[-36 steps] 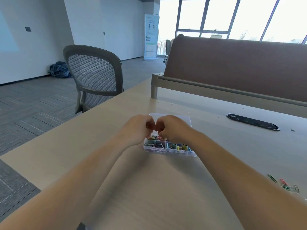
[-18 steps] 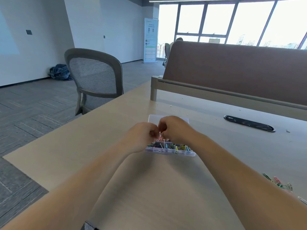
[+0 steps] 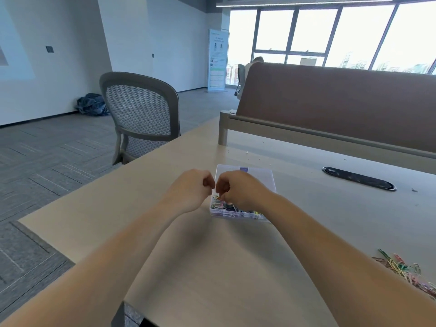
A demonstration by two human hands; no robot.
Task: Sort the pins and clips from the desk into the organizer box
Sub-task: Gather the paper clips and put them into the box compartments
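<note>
1. Across the office, grey carpet, a mesh chair [image 3: 141, 114] and bright windows [image 3: 330, 36] surround a pale wood worktop [image 3: 212, 267] backed by a brown divider [image 3: 342, 105].
2. Mid-worktop, the clear box [image 3: 245, 175] lies open, its near compartments holding coloured clips.
3. Loose clips [image 3: 405, 271] lie well apart at the right edge.
4. Left hand [image 3: 188, 192] and right hand [image 3: 240, 190] meet over the box, fingers curled tight; right fingers [image 3: 223, 188] pinch something too small to identify.

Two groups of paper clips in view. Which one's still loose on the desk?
The heap at the desk's near right edge lies bare on the wood. The other clips sit inside the clear box under the hands.
</note>
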